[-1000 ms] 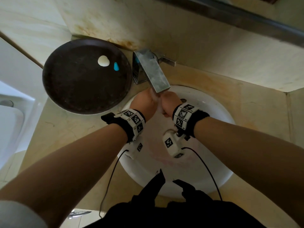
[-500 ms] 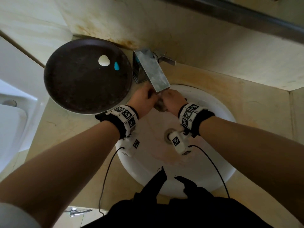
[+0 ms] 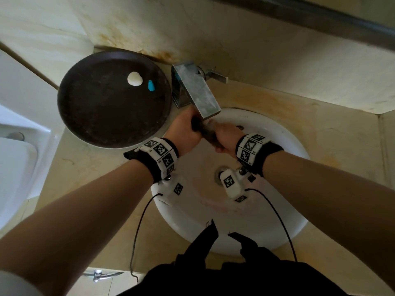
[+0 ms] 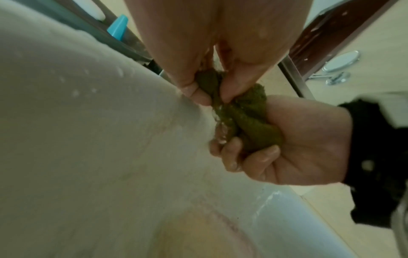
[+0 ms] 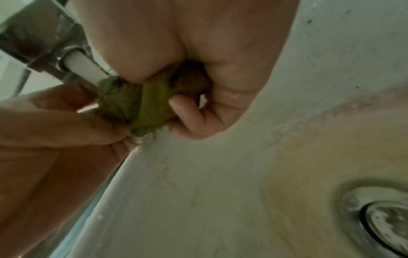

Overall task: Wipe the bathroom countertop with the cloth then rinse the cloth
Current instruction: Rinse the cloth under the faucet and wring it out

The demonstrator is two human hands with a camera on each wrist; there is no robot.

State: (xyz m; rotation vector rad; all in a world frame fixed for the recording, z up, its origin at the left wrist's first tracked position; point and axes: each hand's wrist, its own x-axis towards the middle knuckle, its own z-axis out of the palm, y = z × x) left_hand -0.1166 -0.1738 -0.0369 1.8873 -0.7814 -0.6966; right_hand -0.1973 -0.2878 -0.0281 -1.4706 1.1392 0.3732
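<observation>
A wet olive-green cloth (image 4: 247,118) is bunched and twisted between both hands over the white basin (image 3: 284,210), just under the steel tap's spout (image 3: 205,99). My left hand (image 3: 186,129) grips one end of the cloth (image 3: 206,132) with curled fingers. My right hand (image 3: 224,137) grips the other end, its fingers wrapped round the cloth (image 5: 141,103). Water drips from the cloth in the left wrist view. In the right wrist view the tap's white outlet (image 5: 84,68) touches the cloth's upper edge. The beige countertop (image 3: 81,171) surrounds the basin.
A dark round tray (image 3: 102,116) with a white soap piece (image 3: 134,79) and a small blue object (image 3: 151,85) sits left of the tap. The drain (image 5: 384,218) lies at the basin's middle. A white toilet (image 3: 15,159) stands at far left. The tap lever (image 3: 215,75) points right.
Both hands have drawn slightly apart and turned, and the cloth now shows stretched and twisted between them. They stay under the spout.
</observation>
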